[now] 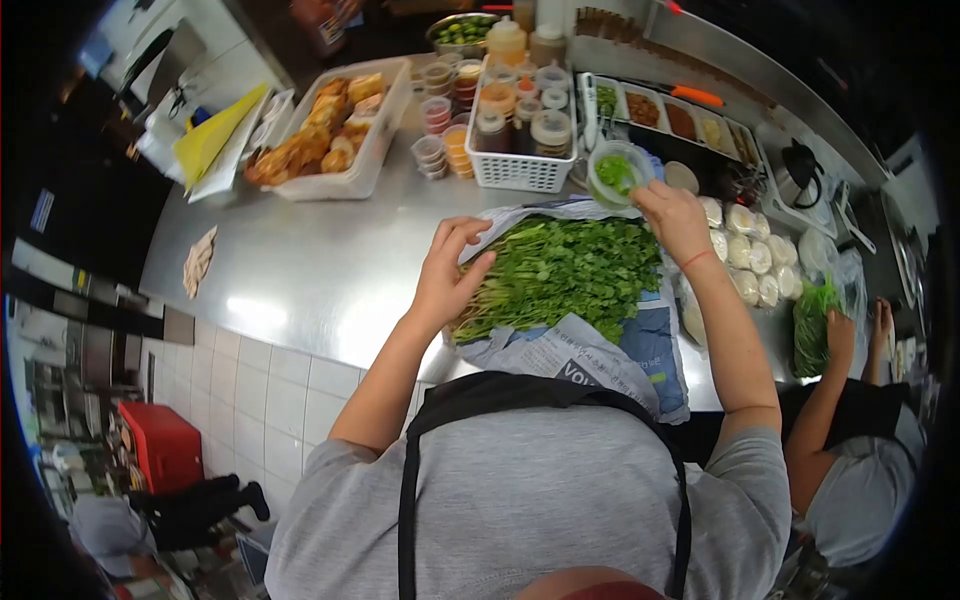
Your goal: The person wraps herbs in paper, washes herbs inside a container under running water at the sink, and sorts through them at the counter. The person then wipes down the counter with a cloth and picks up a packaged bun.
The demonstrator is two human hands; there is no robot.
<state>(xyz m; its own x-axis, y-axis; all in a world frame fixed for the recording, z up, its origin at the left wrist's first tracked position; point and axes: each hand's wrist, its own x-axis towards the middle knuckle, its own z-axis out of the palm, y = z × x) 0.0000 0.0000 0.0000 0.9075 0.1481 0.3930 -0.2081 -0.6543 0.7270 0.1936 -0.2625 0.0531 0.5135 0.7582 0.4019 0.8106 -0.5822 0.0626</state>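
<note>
A large bunch of cilantro [570, 270] lies on newspaper [590, 350] spread over the steel counter, its stems pointing left and leaves right. My left hand [450, 270] is over the stem end, fingers apart, thumb near the stems, holding nothing. My right hand [675, 215] is closed at the rim of a clear round plastic tub [612, 172], just beyond the leaves. Some green leaves sit inside the tub. Part of the tub's near rim is hidden by my fingers.
Behind the newspaper stand a white basket [520, 175] of bottles and jars, stacked sauce cups [437, 115] and a bin [385, 150] of browned food. To the right are wrapped white rounds [750, 255] and a co-worker's hand [840, 335] on bagged greens. A crumpled cloth [200, 262] lies left.
</note>
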